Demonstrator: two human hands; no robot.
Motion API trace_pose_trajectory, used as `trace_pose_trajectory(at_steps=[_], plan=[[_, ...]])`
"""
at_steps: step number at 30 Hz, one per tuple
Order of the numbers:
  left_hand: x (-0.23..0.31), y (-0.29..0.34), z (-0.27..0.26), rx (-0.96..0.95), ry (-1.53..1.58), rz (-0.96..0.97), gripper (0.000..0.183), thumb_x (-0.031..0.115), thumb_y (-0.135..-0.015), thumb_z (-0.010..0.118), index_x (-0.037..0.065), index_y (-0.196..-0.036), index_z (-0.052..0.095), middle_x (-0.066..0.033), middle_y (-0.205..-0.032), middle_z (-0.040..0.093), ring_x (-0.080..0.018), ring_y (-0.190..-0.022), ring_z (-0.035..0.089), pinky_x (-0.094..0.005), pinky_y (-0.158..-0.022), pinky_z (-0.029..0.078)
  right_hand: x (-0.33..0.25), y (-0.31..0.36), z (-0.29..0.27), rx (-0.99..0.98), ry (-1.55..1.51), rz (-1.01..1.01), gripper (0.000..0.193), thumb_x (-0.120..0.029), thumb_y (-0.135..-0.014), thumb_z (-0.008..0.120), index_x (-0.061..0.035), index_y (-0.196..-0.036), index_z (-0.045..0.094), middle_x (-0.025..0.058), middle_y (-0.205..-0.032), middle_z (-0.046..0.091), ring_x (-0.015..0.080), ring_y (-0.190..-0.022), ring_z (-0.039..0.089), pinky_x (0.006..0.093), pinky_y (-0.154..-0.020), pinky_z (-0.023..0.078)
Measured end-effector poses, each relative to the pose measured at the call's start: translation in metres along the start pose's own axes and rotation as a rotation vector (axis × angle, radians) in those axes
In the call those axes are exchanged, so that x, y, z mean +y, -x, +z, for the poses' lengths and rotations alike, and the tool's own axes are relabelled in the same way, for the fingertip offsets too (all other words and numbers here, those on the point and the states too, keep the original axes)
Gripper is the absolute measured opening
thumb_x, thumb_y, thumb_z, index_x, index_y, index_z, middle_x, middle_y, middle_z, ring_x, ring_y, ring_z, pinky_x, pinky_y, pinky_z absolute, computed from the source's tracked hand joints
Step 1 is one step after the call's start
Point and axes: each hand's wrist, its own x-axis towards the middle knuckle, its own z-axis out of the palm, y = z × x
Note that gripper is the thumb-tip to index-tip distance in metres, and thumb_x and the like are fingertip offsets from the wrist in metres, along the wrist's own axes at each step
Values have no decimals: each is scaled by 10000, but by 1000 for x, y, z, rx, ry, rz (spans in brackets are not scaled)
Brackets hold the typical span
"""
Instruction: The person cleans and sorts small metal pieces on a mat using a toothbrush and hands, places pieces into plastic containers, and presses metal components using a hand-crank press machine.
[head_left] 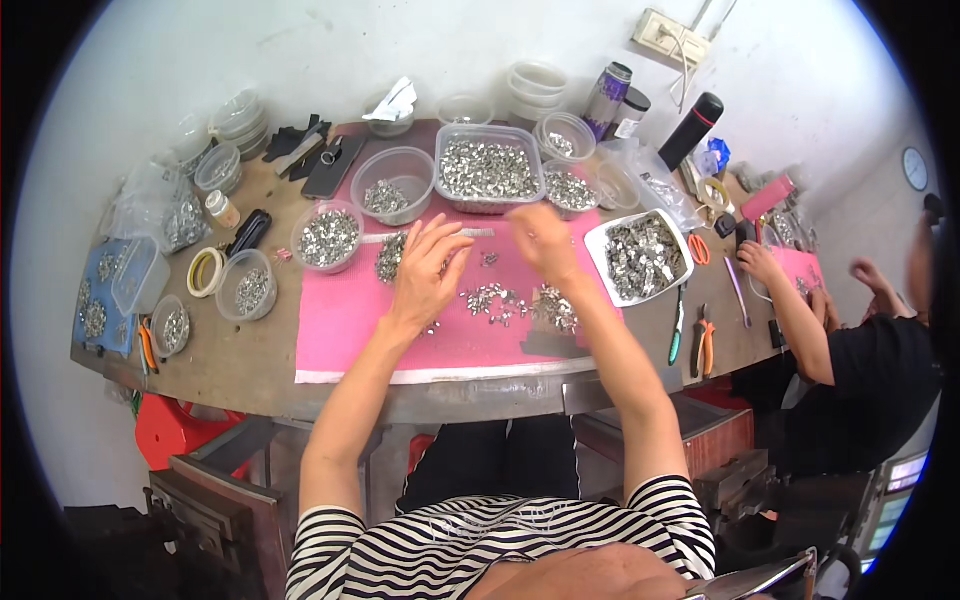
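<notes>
My left hand [430,272] is over the pink mat [340,340], its fingers stretched and apart beside a pile of small silvery metal pieces [390,258]. A thin pale strip [481,232] lies by its fingertips and runs behind the hand. To the right, my right hand [541,244] is raised in front of the tubs, smeared by motion, so its fingers and anything in them are unclear. Between my forearms, loose metal pieces [495,303] are scattered on the mat, with a denser pile [555,308] by my right forearm.
Behind the mat stand a rectangular tub [488,170] and round tubs [330,237] of metal pieces. A white tray [597,250] is at the right, near orange-handled pliers [704,340]. Bottles [692,130] line the wall. Another person [850,350] works at the far right.
</notes>
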Motion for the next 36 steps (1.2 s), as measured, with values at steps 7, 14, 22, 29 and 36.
trace_pose_trajectory(at_steps=[7,14,22,29,36], plan=[[38,-28,1,340,228,-74,151,12,-854,647,36,-994,697,-112,-1040,691,-267,-990,657,-447,-1011,438,155,-54,-50,280,405,374,310,-180,-883,636,23,-1116,646,224,-1031,649,342,-886,664,427,-805,519],[35,-11,5,376,151,22,175,-36,-819,651,28,-978,679,-113,-964,680,-266,-886,644,-385,-833,504,213,-81,-39,5,467,766,395,-284,-778,681,6,-1045,701,229,-875,706,385,-884,683,437,-849,518],[32,-11,15,334,143,71,186,-36,-799,689,35,-971,680,-91,-929,672,-254,-851,636,-366,-778,512,224,-86,-32,186,447,682,310,-240,-751,667,-73,-1002,740,179,-884,722,370,-874,690,438,-828,521],[32,-10,16,314,125,88,197,-42,-796,687,35,-977,678,-85,-916,663,-246,-845,634,-358,-764,516,239,-94,-39,82,294,860,299,-235,-733,697,24,-882,701,164,-814,710,238,-666,679,368,-655,529],[27,-7,14,314,116,54,190,-46,-789,691,34,-962,681,-80,-893,660,-241,-816,633,-354,-740,519,226,-98,-48,101,-122,925,212,-158,-778,683,36,-858,652,98,-719,647,172,-558,595,310,-488,464]])
